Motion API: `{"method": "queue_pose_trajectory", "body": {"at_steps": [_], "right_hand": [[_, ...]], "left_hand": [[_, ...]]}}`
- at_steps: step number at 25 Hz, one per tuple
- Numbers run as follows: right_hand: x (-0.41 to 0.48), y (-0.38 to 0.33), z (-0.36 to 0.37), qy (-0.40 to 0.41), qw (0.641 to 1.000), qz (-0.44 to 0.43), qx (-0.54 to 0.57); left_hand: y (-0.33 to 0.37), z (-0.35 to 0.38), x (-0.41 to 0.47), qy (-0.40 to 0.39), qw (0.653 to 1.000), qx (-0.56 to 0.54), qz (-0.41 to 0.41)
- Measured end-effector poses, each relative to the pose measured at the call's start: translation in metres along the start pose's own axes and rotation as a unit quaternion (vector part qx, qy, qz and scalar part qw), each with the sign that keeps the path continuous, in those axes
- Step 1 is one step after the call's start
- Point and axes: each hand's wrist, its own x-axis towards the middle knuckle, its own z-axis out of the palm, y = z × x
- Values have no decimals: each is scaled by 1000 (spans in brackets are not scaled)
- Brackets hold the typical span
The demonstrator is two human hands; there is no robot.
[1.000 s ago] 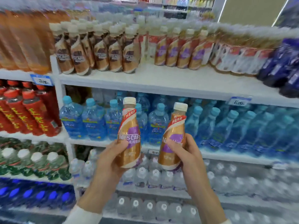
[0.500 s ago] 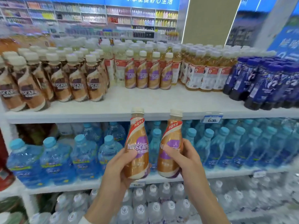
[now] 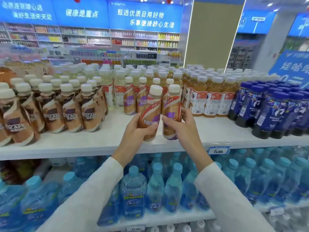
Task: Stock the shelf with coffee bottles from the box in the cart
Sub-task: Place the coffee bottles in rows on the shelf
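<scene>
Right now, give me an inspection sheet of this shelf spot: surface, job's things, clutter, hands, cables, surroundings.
Surface: white shelf, bare strip along its front.
Job's things: left coffee bottle tilted, right coffee bottle near upright, both low over the shelf front, contact unclear; matching purple-label row behind them.
Clutter: brown-label coffee bottles at left, amber drink bottles and dark blue bottles at right, water bottles on the shelf below, price tag.
Grippers: left hand grips the left coffee bottle; right hand grips the right coffee bottle.
Cables: nothing seen.
Surroundings: blue banners over distant store shelving.
</scene>
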Motion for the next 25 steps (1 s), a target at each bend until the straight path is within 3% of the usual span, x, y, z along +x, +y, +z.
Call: {"method": "queue_pose_trajectory", "body": {"at_steps": [10,16,18,23,25], "right_hand": [[33,45,-37,-88,996,7,18],[21,49,-41,-15,990,-4,-142],[21,51,-37,-10,988,-9,-155],[28,47,-41,-79,986,-6,-148],[24,48,-40,-63,986,-20,-151]], "left_hand": [[-34,1,24,49,995,85,-32],[-38,7,11,152,951,268,-2],[-37,9,13,169,953,252,-9],[-38,5,19,100,975,199,-11],[-39,9,16,117,971,209,-3]]}}
